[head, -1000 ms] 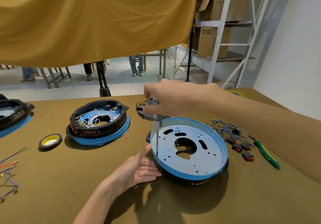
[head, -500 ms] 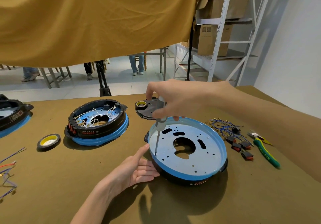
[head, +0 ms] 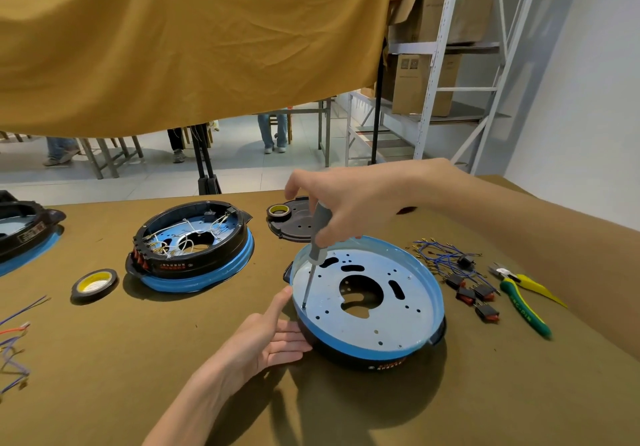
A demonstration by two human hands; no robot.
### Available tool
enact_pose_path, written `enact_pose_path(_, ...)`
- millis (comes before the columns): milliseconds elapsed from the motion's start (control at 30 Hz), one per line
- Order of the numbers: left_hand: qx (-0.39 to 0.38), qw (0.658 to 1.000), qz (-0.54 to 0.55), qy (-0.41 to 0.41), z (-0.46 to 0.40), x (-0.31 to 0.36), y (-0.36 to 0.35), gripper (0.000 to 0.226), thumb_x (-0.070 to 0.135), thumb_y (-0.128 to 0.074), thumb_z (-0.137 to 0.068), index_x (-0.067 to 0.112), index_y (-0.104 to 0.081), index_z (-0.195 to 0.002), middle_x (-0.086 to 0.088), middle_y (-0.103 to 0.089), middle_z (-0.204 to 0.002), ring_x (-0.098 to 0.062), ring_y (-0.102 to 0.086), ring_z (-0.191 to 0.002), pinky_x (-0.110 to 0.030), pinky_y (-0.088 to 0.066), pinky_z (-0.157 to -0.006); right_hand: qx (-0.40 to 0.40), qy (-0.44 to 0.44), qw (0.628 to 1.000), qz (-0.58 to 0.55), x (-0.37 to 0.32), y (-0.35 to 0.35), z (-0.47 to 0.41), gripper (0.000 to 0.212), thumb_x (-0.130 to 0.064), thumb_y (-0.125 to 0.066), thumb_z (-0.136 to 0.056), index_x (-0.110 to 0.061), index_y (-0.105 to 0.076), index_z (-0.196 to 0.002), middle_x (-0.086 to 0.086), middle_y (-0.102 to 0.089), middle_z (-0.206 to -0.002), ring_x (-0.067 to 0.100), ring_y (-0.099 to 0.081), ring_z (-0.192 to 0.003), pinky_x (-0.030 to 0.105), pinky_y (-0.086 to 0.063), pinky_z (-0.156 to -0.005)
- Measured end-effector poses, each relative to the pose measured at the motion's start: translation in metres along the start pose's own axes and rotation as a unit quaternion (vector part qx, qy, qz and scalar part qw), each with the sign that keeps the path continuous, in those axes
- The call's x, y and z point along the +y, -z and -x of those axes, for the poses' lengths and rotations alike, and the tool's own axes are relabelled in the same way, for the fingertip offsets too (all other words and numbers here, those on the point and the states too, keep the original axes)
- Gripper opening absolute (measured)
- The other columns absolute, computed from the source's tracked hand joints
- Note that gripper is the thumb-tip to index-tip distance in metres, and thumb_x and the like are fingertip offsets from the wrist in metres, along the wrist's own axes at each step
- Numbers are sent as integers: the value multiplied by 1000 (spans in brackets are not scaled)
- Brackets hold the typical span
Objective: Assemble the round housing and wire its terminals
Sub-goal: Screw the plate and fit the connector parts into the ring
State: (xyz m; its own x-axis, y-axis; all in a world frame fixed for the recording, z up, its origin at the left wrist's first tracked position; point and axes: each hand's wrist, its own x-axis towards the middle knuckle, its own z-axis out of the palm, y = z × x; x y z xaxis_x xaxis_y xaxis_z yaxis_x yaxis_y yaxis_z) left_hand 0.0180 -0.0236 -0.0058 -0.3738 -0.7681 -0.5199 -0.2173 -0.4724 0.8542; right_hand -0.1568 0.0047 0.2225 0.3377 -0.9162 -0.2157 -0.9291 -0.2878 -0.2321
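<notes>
A round black housing with a blue rim and a perforated metal plate inside sits in front of me on the brown table. My right hand grips the grey handle of a screwdriver, held nearly upright. Its tip rests on the plate near the left rim. My left hand lies flat against the housing's left side, fingers straight, thumb up along the rim. A bundle of blue wires with terminals and several small black and red switches lie right of the housing.
A second housing with white wiring stands to the left, a third at the far left edge. Two tape rolls, a black cover plate, green-yellow cutters and loose wires lie around. A mustard cloth hangs overhead.
My right hand has tilted and lifted slightly on the screwdriver, showing more of the grey handle. The tip stays on the plate by the left rim. My left hand has stayed at the housing.
</notes>
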Motion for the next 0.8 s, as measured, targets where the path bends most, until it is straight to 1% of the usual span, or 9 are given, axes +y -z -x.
enact_pose_path(133, 12, 1000, 26, 1, 0, 0, 1, 95, 77, -63, -60, -3, -66, -111, -17, -79, -93, -27, -78, -86, -31, -63, -64, 65, -1, 996, 65, 1, -6, -2, 49, -38, -58, -103, -19, -35, -141, 2, -69, -91, 13, -68, -66, 32, -59, -62)
enact_pose_path(200, 14, 999, 34, -3, 1, 0, 1, 97, 78, -65, -58, -3, -66, -111, -17, -79, -93, -27, -78, -86, -31, -63, -65, 87, 2, 994, 67, 1, -9, -3, 52, -43, -58, -102, -19, -34, -142, -1, -65, -90, 13, -64, -73, 35, -54, -66)
enact_pose_path(267, 24, 999, 40, -8, 0, -1, 0, 99, 78, -66, -54, -2, -67, -111, -17, -79, -93, -27, -78, -85, -32, -63, -64, 54, 9, 998, 31, 2, -4, -3, 62, -35, -68, -96, -22, -31, -143, 0, -62, -95, 15, -61, -82, 34, -49, -64)
enact_pose_path(333, 30, 999, 41, -14, -1, -2, -2, 99, 79, -65, -54, -2, -67, -111, -17, -79, -93, -27, -78, -85, -32, -63, -65, 32, 12, 999, 25, 2, 2, -3, 62, -27, -71, -93, -23, -31, -140, 5, -68, -97, 25, -68, -82, 44, -57, -65)
enact_pose_path(433, 34, 998, 40, -20, -3, -5, -5, 99, 81, -61, -57, -3, -67, -111, -17, -79, -92, -27, -78, -84, -32, -63, -67, 76, 11, 994, 79, 2, -1, -11, 47, -43, -58, -101, -17, -33, -131, 5, -76, -85, 28, -72, -70, 47, -62, -66)
enact_pose_path(567, 45, 998, 21, -31, -5, -6, -8, 107, 87, -57, -49, -1, -68, -108, -16, -79, -92, -25, -78, -82, -33, -64, -70, 16, 18, 999, 41, 4, 4, -13, 65, -28, -69, -91, -31, -24, -137, 7, -78, -92, 36, -72, -89, 59, -59, -80)
enact_pose_path(633, 42, 998, 16, -35, -6, -7, -7, 106, 88, -56, -48, 0, -68, -107, -14, -79, -89, -25, -78, -82, -32, -63, -68, 38, 13, 998, 52, 4, 4, -14, 60, -28, -68, -93, -26, -28, -137, 4, -76, -84, 31, -73, -79, 52, -62, -72)
enact_pose_path(700, 35, 999, 18, -34, -6, -7, -6, 101, 86, -56, -53, 0, -68, -106, -13, -79, -87, -25, -78, -82, -30, -63, -65, 78, 4, 993, 87, 3, 0, -17, 52, -41, -60, -100, -18, -31, -137, 6, -73, -78, 29, -72, -69, 45, -60, -64)
enact_pose_path(800, 29, 999, 15, -34, -6, -7, -5, 101, 87, -55, -55, 1, -68, -106, -12, -79, -86, -24, -78, -82, -29, -62, -65, 39, 6, 998, 52, 3, 4, -14, 61, -33, -66, -95, -26, -27, -141, 13, -74, -92, 36, -72, -83, 53, -60, -72)
